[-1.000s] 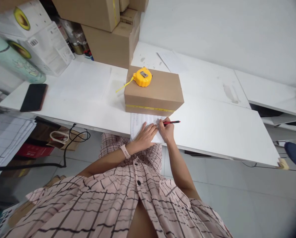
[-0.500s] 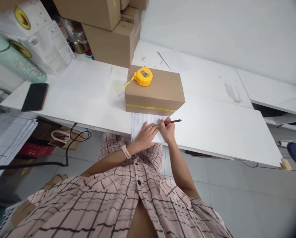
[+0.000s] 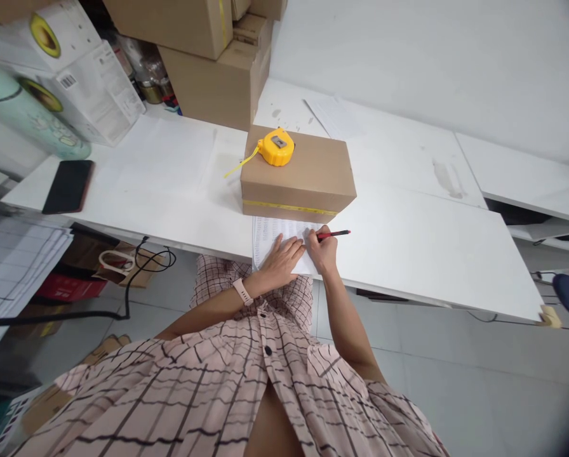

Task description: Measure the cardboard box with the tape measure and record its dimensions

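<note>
My right hand is closed round a red and black pen, its lower end over a printed sheet of paper at the table's front edge. Flat on the same sheet lies my left hand, fingers stretched out, holding nothing. Just beyond the paper sits a closed cardboard box with yellow tape along its near side. On top of the box rests a yellow tape measure, a yellow strap hanging off to its left.
The white table runs left and right. Stacked cardboard boxes stand at the back, beside white avocado-printed boxes. At the left are a mint bottle and a dark phone. Another paper lies near the wall.
Almost nothing differs. The pen and my right hand have shifted very slightly; my left hand, the box and the tape measure stay in place.
</note>
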